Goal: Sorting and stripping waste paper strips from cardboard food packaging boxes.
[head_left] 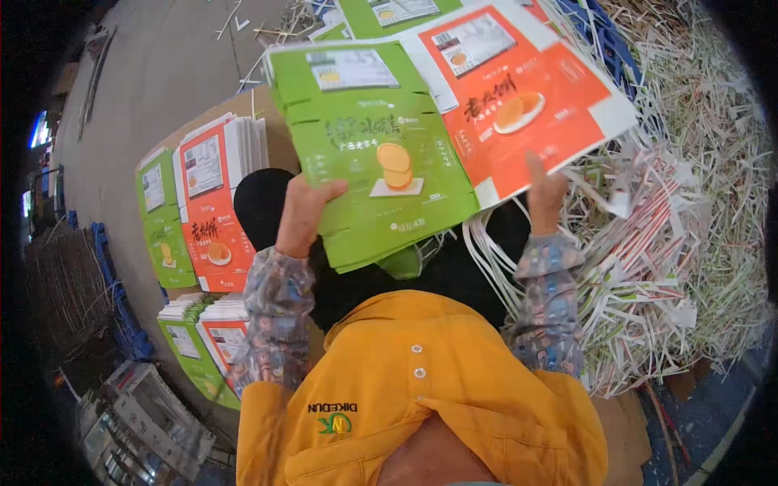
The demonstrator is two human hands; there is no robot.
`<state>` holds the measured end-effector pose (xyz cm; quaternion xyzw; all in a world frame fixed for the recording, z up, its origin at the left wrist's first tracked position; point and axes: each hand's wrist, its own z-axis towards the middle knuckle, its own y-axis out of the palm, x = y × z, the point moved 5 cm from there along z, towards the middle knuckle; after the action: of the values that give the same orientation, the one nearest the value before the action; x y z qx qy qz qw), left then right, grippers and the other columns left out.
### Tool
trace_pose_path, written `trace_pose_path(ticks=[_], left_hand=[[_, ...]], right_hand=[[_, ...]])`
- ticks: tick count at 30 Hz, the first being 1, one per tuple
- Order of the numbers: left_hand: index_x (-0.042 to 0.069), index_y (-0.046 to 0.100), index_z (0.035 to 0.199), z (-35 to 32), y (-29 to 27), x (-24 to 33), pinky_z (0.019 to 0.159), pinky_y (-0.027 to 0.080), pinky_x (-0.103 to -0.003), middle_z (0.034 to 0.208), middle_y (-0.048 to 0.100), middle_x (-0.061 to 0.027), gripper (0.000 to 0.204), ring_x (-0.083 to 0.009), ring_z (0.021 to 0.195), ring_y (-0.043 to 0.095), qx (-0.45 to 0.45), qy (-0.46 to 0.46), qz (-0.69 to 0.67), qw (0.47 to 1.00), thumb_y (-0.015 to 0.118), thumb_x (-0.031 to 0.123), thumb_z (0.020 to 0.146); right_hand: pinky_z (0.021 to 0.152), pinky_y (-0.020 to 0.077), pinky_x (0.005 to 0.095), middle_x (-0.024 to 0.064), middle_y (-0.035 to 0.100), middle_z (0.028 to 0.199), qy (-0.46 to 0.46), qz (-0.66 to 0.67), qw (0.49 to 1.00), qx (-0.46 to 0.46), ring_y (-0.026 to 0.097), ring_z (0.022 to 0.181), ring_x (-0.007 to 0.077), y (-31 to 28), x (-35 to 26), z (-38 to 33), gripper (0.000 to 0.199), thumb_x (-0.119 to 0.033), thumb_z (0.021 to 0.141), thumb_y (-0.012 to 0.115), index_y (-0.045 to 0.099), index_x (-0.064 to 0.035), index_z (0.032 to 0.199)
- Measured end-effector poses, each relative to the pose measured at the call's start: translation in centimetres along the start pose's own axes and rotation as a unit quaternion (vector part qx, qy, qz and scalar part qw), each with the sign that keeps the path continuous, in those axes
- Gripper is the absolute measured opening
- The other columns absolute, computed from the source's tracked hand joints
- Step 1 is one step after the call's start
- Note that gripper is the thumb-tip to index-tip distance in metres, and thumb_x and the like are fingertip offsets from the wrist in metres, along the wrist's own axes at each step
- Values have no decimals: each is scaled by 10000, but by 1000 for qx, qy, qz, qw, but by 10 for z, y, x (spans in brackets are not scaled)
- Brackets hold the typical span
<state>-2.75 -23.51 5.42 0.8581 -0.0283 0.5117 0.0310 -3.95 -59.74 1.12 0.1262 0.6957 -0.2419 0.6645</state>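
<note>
A stack of printed packaging sheets (373,206), one half green and the other orange, is held up tilted before me. Each half carries a picture of round yellow cakes and a white label panel. My left hand (304,212) grips the lower left edge of the green half, thumb on top, the other fingers hidden beneath. At the orange half's lower right edge, my right hand (547,198) grips the border with its thumb upward; its other fingers are mostly hidden.
Piles of similar green and orange sheets (217,194) stand on cardboard at the left, with more sheets at the far top. A big heap of shredded paper strips (697,178) fills the right. Behind the sheets shows a blue crate (604,40).
</note>
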Motion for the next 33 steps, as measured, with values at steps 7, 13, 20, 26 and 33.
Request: trace_pose_path(ticks=[7, 13, 20, 26, 33], left_hand=[[-25, 482, 1073, -16, -52, 17, 670, 512, -310, 929, 590, -124, 373, -216, 760, 604, 42, -110, -214, 970, 554, 87, 724], [-15, 448, 1112, -33, -69, 29, 708, 518, -361, 976, 570, -148, 438, -240, 814, 597, 71, -158, -216, 961, 569, 108, 710], [-51, 457, 1096, -35, -60, -6, 704, 498, -301, 995, 563, -140, 431, -213, 816, 588, -9, -125, -151, 981, 591, 78, 707], [-55, 448, 1102, -39, -58, -8, 720, 494, -305, 998, 561, -141, 436, -218, 826, 587, -3, -125, -192, 973, 587, 80, 712], [-31, 426, 1138, -39, -20, 30, 750, 488, -320, 1033, 549, -148, 455, -238, 867, 578, 35, -78, -238, 968, 566, 81, 720]], right_hand=[[793, 430, 307, 109, 538, 995, 116, 197, 973, 40, 540, 880, 195, -59, 36, 21, 327, -142, 769, 561, 467, 38, 1025], [754, 458, 322, 109, 555, 932, 259, 163, 952, 12, 565, 859, 226, -94, 132, 23, 295, -98, 744, 542, 488, 15, 1011], [520, 459, 257, 118, 576, 682, 357, -110, 921, -114, 565, 578, 148, -94, 48, -27, 350, -326, 813, 502, 557, 18, 840], [607, 442, 257, 109, 561, 716, 58, -218, 920, -320, 562, 675, 176, 0, -41, -10, 346, -298, 767, 559, 541, 10, 924], [852, 296, 573, 128, 272, 1301, -276, -456, 818, -216, 310, 1166, 317, 173, 108, 47, 628, -253, 715, 571, 298, -184, 1276]])
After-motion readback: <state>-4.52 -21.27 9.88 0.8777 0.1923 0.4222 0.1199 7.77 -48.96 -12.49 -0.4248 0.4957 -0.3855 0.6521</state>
